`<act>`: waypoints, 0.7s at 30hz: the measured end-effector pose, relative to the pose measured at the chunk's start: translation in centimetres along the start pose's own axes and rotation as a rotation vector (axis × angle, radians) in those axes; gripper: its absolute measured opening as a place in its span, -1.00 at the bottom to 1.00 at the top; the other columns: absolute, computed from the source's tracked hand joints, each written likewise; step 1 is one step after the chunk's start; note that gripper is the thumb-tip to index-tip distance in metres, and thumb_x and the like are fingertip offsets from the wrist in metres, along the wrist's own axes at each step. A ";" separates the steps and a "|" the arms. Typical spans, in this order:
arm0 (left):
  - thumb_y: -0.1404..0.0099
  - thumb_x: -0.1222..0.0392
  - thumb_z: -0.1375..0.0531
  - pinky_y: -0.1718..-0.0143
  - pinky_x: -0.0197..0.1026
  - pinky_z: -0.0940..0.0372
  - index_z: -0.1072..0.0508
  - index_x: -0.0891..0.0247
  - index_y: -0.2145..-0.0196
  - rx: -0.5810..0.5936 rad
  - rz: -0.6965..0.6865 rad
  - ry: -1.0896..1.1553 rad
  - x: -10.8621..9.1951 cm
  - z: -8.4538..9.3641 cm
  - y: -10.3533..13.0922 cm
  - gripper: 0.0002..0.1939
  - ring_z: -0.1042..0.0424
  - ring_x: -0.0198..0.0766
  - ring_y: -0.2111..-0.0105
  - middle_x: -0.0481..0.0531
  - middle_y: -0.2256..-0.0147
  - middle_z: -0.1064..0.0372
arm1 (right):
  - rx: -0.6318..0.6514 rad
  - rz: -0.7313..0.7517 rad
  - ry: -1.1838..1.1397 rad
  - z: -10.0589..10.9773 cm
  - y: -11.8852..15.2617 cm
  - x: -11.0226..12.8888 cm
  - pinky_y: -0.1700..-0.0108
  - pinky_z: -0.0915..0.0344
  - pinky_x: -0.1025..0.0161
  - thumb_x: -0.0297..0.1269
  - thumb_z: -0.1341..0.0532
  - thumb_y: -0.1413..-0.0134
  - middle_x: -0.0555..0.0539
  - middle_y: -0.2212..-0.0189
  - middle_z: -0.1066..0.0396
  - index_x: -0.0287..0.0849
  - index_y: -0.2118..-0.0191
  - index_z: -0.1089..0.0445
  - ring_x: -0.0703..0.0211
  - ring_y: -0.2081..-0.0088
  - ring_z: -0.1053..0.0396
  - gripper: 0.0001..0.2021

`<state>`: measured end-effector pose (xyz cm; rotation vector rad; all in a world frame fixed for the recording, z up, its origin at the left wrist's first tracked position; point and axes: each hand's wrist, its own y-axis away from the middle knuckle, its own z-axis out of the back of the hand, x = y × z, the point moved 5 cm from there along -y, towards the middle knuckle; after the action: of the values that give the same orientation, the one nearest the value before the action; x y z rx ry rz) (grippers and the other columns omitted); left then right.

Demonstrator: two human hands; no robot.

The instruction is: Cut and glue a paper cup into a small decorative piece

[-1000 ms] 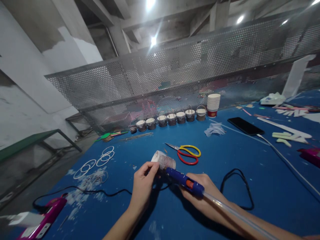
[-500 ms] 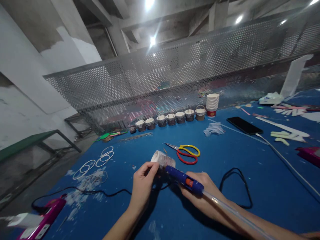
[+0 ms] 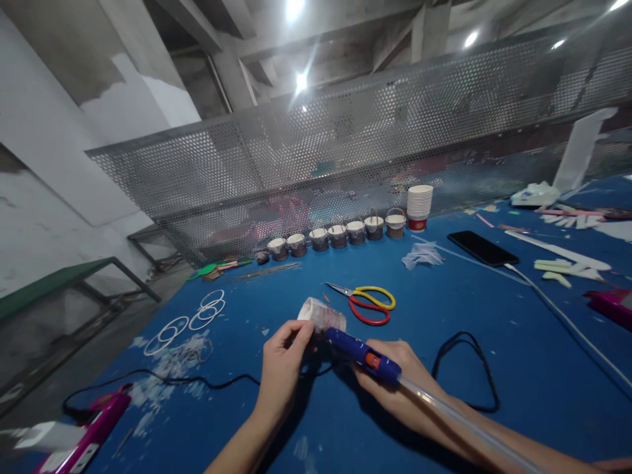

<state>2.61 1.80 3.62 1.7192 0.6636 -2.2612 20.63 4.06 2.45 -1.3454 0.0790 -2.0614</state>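
One long perforated metal screen (image 3: 345, 145) is standing along the far edge of a blue table (image 3: 237, 434). Above the table's near middle, the right hand (image 3: 403, 396) is gripping a dark blue glue gun (image 3: 349, 345), and a clear stick (image 3: 459, 419) is trailing from its rear. The left hand (image 3: 284, 354) is pinching a pale cup (image 3: 323, 314) between thumb and fingers; the cup is tipping onto its side, its mouth facing left, and the gun's nose is pointing at its lower side, contact being hard to tell. Just beyond, red-and-yellow scissors (image 3: 353, 291) are lying open. Seven small cups (image 3: 318, 241) are lining the screen.
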 end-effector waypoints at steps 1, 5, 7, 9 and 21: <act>-0.10 -0.03 -0.25 0.44 -0.30 -0.24 -0.50 0.29 0.51 -0.002 -0.003 -0.001 0.0 0.0 0.0 -0.70 -0.32 -0.29 0.54 -0.05 0.59 -0.36 | -0.002 0.003 0.003 0.0 0.0 0.0 0.55 -0.03 0.35 -0.36 -0.09 0.03 0.05 0.67 -0.20 -0.13 0.59 -0.11 0.32 0.63 -0.10 -0.81; -0.12 -0.02 -0.24 0.43 -0.29 -0.26 -0.51 0.30 0.50 -0.011 -0.017 -0.011 0.0 0.1 0.0 -0.71 -0.33 -0.28 0.53 -0.04 0.58 -0.37 | 0.004 0.004 0.019 -0.1 0.0 -0.1 0.55 -0.03 0.35 -0.36 -0.08 0.04 0.05 0.67 -0.20 -0.13 0.59 -0.11 0.32 0.63 -0.10 -0.82; -0.12 -0.01 -0.24 0.44 -0.29 -0.26 -0.51 0.30 0.50 -0.005 -0.019 -0.012 -0.1 0.1 0.0 -0.71 -0.34 -0.28 0.53 -0.04 0.58 -0.38 | -0.004 0.003 0.021 -0.1 0.0 -0.2 0.55 -0.03 0.35 -0.35 -0.08 0.03 0.05 0.67 -0.19 -0.13 0.60 -0.10 0.31 0.63 -0.10 -0.81; -0.12 -0.01 -0.24 0.44 -0.29 -0.25 -0.50 0.30 0.51 0.000 -0.019 -0.006 -0.1 0.1 0.0 -0.72 -0.34 -0.29 0.53 -0.04 0.58 -0.38 | -0.013 0.002 0.020 0.0 0.0 -0.2 0.54 -0.04 0.35 -0.34 -0.07 0.01 0.05 0.67 -0.20 -0.12 0.59 -0.09 0.31 0.63 -0.10 -0.80; -0.08 -0.02 -0.26 0.44 -0.30 -0.27 -0.51 0.29 0.50 -0.018 -0.013 -0.009 -0.3 0.1 0.0 -0.71 -0.34 -0.29 0.54 -0.03 0.56 -0.41 | -0.008 -0.020 0.001 0.1 0.1 -0.2 0.55 -0.05 0.35 -0.31 -0.07 0.02 0.05 0.68 -0.19 -0.12 0.60 -0.09 0.31 0.63 -0.10 -0.80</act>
<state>2.65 1.74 3.89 1.7007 0.6925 -2.2629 20.86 4.12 2.28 -1.3548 0.0744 -2.0811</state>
